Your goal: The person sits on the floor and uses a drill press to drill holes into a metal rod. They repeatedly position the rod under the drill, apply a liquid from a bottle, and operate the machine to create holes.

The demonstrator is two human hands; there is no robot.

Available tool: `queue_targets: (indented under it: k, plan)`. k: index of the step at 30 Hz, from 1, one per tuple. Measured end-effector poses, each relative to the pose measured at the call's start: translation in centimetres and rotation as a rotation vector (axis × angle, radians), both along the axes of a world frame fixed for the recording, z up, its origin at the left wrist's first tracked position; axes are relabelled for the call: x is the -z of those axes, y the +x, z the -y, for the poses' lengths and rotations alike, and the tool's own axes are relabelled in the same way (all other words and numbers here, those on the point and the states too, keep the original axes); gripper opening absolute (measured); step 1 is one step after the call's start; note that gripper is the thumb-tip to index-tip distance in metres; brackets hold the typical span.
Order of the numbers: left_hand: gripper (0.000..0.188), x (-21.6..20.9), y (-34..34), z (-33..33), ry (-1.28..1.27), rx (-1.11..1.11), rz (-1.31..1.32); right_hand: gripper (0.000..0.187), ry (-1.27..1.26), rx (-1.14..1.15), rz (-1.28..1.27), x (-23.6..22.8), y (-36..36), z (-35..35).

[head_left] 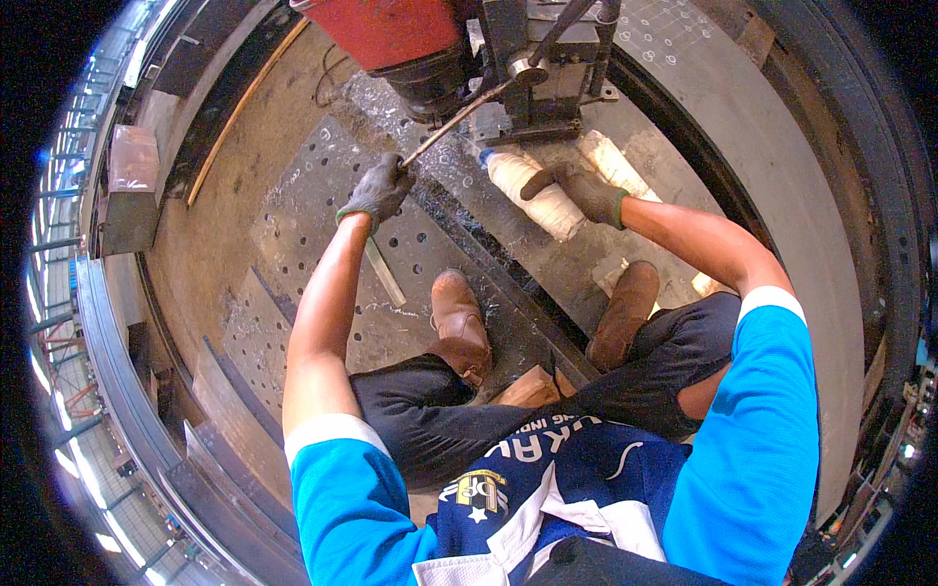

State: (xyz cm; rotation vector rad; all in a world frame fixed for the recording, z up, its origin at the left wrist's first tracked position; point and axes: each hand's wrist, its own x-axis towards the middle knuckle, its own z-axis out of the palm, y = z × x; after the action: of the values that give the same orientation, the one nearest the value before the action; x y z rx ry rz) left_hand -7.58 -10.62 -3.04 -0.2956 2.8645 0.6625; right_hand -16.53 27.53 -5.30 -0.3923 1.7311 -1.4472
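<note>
My left hand (381, 188), in a dark grey glove, is closed around the end of a long metal lever handle (457, 119). That lever runs up to the round hub of a drilling machine (547, 93) with a red motor housing (386, 31). My right hand (581, 192), gloved too, is at a bottle (535, 195) wrapped in whitish material with a blue cap; its fingers lie across the wrapping, and the fingertips on the far side are partly hidden. Beneath the machine lies a dark steel plate (322, 181) with many drilled holes.
Beside my left hand a thin metal strip (384, 273) rests on the plate. Another whitish wrapped piece (618, 164) lies beyond my right hand. My brown boots (459, 317) stand on the steel, near a wooden block (528, 389). A broad grey plate (772, 195) extends along the right.
</note>
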Motion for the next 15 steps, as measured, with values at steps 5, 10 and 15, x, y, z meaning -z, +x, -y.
queue_targets:
  k: [5, 10, 15]
  plan:
    - [0.036, 0.0, 0.0, 0.0, -0.017, 0.019, -0.014, 0.018, 0.01, 0.054, 0.535, 1.0, -0.5, 0.5]
    - [0.039, 0.6, -0.2, 0.3, -0.046, 0.025, 0.013, 0.017, -0.123, 0.045, 0.182, 1.3, 0.2, 0.7]
    - [0.04, 1.8, -0.3, 1.0, -0.1, 0.09, -0.07, 0.027, -0.098, -0.02, -0.042, -1.5, 0.5, 0.3]
